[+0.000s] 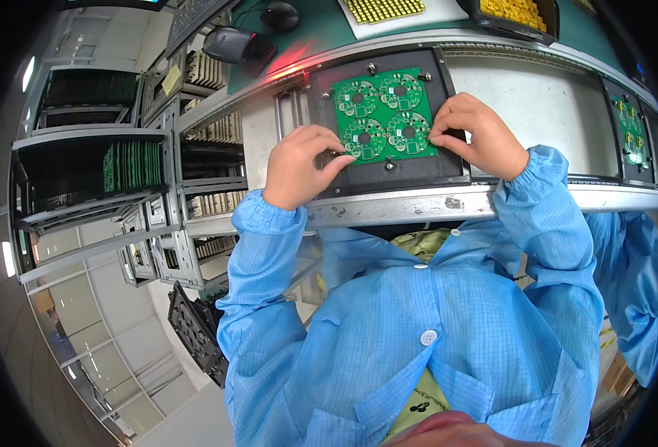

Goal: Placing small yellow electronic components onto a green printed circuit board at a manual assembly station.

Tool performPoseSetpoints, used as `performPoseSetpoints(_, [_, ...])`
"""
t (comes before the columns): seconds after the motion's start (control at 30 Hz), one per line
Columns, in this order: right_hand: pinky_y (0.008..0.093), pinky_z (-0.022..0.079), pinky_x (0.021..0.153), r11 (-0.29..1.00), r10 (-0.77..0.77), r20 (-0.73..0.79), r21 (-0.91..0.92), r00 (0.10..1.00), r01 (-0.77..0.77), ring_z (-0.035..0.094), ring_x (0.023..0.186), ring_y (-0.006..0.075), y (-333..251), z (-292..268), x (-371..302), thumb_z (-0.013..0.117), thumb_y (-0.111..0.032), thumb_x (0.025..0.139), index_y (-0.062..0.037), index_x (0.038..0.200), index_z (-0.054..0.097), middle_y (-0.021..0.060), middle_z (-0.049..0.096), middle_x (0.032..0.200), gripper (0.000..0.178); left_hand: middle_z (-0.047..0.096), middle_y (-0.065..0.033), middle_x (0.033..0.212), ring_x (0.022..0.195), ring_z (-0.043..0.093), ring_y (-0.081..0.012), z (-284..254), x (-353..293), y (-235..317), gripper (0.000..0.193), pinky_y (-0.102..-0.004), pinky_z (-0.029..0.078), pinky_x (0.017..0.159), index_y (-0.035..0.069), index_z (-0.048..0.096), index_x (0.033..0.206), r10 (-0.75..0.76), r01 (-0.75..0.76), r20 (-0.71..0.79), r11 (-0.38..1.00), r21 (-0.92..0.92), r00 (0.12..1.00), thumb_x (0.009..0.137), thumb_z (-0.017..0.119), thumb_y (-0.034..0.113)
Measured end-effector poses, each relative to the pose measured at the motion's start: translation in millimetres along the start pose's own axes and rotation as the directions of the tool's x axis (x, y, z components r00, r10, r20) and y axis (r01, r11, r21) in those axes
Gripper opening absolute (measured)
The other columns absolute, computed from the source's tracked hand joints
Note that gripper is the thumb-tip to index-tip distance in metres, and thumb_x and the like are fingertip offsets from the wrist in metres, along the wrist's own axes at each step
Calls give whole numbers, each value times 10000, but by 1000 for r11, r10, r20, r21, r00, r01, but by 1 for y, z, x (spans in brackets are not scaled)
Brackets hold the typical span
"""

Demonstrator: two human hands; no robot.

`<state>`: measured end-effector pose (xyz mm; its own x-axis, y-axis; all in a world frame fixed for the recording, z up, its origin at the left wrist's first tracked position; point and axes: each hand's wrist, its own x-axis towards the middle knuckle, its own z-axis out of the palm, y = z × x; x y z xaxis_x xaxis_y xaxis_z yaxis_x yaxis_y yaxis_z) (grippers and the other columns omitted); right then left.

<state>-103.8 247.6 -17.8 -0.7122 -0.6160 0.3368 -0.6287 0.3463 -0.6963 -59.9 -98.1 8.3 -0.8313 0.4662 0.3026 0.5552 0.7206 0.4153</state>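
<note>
A green circuit board [383, 119] with four round sections lies on a black square fixture [355, 177] in front of me. My left hand [303, 164] is closed in a pinch at the board's near left corner, with the thumb tip over its edge. On the opposite side, my right hand [479, 135] pinches the right edge between thumb and fingers. Small metal clips stand around the board, including a far clip [371, 68] and a near clip [389, 165]. My fingers hide parts of the board's side edges.
The fixture sits between metal conveyor rails [403, 203]. Another fixture with a board [630, 130] stands far right. Beyond lie a black scanner [232, 46], a mouse [280, 16], a yellow parts array [383, 7] and a bin of yellow parts [519, 13]. A rack of boards [133, 165] stands left.
</note>
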Motion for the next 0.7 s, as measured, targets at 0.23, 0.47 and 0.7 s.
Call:
performPoseSetpoints(0.23, [390, 534, 877, 999, 2, 10, 35, 1000, -2, 638, 990, 297, 0, 1, 2, 795, -14, 843, -42, 937, 762, 91, 697, 973, 104, 740, -52, 941, 783, 700, -219, 22, 46, -35, 184, -373, 557, 710, 127, 782, 1034, -315, 334, -317, 942, 8, 895, 874, 825, 208])
performPoseSetpoints(0.47, [409, 519, 829, 1000, 16, -99, 26, 995, -13, 622, 942, 317, -7, 7, 0, 815, -57, 824, -45, 839, 702, 98, 662, 898, 114, 724, -81, 915, 912, 704, -305, 44, 56, -45, 87, -410, 557, 815, 110, 791, 893, -327, 372, -367, 927, 56, 871, 867, 794, 193])
performPoseSetpoints(0.7, [400, 515, 767, 997, 23, -201, 73, 979, -8, 629, 872, 311, 5, 17, -3, 802, -112, 896, -50, 920, 693, 99, 656, 905, 128, 689, -65, 1006, 901, 655, -219, 41, 74, -59, 133, -345, 528, 776, 70, 748, 988, -193, 193, -293, 981, -30, 937, 869, 804, 92])
